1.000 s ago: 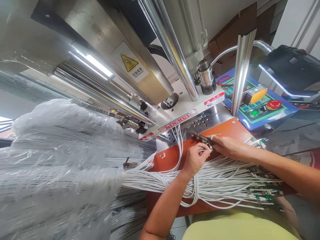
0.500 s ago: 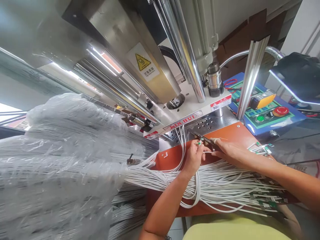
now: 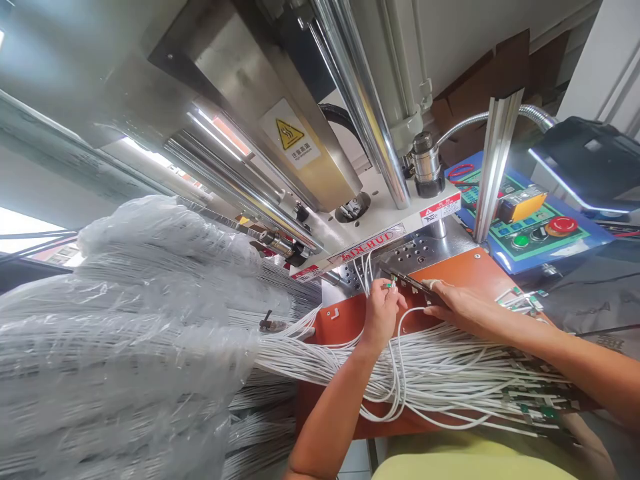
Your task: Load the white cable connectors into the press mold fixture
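Note:
My left hand (image 3: 383, 311) is closed on a white cable end with a small green piece, in front of the machine's opening. To its right, my right hand (image 3: 453, 300) grips a dark metal tool (image 3: 414, 281) that points left toward the machine's plate. A white cable (image 3: 406, 320) loops up toward my right hand's fingers. Several white cables (image 3: 363, 270) run out from under the machine head beside my left hand. Under both forearms lies a large bundle of white cables (image 3: 440, 367) with green and metal ends at the right, over the orange-brown surface (image 3: 463, 270).
The machine's head (image 3: 370, 247) with steel rods rises ahead. At the right are a blue control box (image 3: 560, 247) with a red button and an upright metal profile (image 3: 495, 167). Plastic-wrapped cable bundles (image 3: 125, 347) fill the left side. A metal conduit (image 3: 465, 120) curves behind.
My left hand has moved slightly left, away from the tool in my right hand. The white cable between the hands now bends in a wider loop. The view has shifted a little.

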A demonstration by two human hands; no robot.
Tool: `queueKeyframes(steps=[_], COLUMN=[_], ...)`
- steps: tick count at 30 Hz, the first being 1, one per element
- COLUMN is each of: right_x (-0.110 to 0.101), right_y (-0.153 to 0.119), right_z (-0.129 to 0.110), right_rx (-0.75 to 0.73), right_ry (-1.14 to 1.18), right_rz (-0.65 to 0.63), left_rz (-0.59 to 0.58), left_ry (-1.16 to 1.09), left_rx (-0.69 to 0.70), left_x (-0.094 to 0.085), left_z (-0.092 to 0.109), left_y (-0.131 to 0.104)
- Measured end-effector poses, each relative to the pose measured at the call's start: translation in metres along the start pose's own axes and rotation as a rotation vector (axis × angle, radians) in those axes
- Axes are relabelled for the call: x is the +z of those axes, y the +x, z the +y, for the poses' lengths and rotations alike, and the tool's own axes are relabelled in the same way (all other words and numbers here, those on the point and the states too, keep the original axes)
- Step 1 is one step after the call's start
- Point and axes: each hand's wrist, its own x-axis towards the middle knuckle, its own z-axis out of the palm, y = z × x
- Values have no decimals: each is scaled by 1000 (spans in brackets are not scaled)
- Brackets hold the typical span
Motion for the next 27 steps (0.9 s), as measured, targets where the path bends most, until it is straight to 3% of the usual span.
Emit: queueKeyframes(steps=[10, 27], right_x=[2, -1], right_y=[1, 3], right_z=[0, 1], right_rx=[35, 42], right_ry=[21, -17], right_rz=[40, -26], left_rz=[-25, -49], left_ry=[292, 171], left_rx=[124, 76], left_x=[-4, 2], left_z=[7, -9], left_y=[-4, -4])
